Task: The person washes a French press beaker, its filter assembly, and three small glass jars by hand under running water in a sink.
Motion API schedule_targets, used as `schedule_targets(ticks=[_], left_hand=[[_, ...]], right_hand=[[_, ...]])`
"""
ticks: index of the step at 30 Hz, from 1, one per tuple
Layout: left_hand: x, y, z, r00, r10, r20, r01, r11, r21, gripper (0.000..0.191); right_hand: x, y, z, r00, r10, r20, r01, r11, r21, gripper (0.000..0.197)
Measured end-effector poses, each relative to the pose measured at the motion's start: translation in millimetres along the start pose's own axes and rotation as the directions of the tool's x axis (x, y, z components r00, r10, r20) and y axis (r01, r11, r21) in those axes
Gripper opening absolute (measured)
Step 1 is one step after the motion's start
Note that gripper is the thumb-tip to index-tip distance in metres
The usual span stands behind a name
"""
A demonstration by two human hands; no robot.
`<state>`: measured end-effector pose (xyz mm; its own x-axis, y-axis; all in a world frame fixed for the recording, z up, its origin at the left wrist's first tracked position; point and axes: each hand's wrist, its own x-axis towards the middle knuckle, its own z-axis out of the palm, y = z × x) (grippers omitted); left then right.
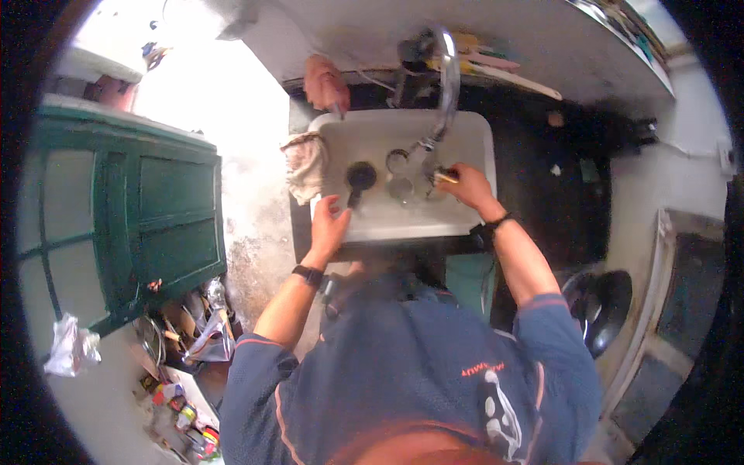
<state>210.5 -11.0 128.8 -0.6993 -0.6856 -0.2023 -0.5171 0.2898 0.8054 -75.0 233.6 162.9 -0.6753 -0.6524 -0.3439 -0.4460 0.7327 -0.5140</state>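
My right hand (pixel 469 185) is over the right part of a white sink (pixel 407 231), its fingers closed on a small item with a yellow edge (pixel 446 176); blur hides what it is. My left hand (pixel 331 224) hovers at the sink's front left corner, fingers apart, with nothing seen in it. Just right of it in the basin lies a dark round object with a handle (pixel 361 176). Near the basin's middle are a round ring-like item (pixel 398 160) and a round clear or pale item (pixel 400 189). The curved chrome faucet (pixel 449 87) reaches over the basin from the back.
A beige cloth (pixel 306 165) hangs over the sink's left rim, and a pink cloth or glove (pixel 325 84) is behind it. Long utensils (pixel 511 75) stand along the back wall. A green panelled door (pixel 174 197) is at left; a dark pan (pixel 607 311) is at right.
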Motion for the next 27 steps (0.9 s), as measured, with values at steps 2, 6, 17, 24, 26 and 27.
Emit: schedule_targets(ticks=[2, 6, 17, 24, 26, 27], left_hand=[[3.5, -2.6, 9.8, 0.999, 0.041, 0.014, -0.042, 0.996, 0.082, 0.050], [29.0, -7.2, 29.9, 0.999, -0.046, -0.029, 0.048, 0.995, 0.088, 0.049], [61.7, -12.2, 63.1, 0.922, -0.333, 0.196, 0.317, 0.942, 0.111, 0.064], [63.8, -73.1, 73.4, 0.900, -0.341, 0.272, 0.365, 0.930, -0.042, 0.044], [61.5, -37.1, 71.8, 0.875, -0.364, 0.320, 0.432, 0.885, -0.175, 0.041], [58.3, -21.3, 65.2, 0.853, -0.392, 0.343, 0.496, 0.813, -0.304, 0.039]], right_hand=[[1.3, 26.7, -3.8, 0.975, 0.098, -0.201, -0.068, 0.986, 0.153, 0.052], [16.4, 57.5, -44.7, 0.870, 0.172, -0.462, -0.024, 0.951, 0.309, 0.068], [17.6, 152.8, -40.6, 0.715, 0.365, -0.597, -0.161, 0.916, 0.367, 0.084], [-1.4, 110.9, -43.8, 0.614, 0.331, -0.717, -0.159, 0.941, 0.299, 0.085], [-18.2, 109.5, -30.7, 0.604, 0.344, -0.719, -0.204, 0.939, 0.277, 0.083], [-24.1, 105.5, -26.5, 0.610, 0.342, -0.715, -0.223, 0.940, 0.259, 0.081]])
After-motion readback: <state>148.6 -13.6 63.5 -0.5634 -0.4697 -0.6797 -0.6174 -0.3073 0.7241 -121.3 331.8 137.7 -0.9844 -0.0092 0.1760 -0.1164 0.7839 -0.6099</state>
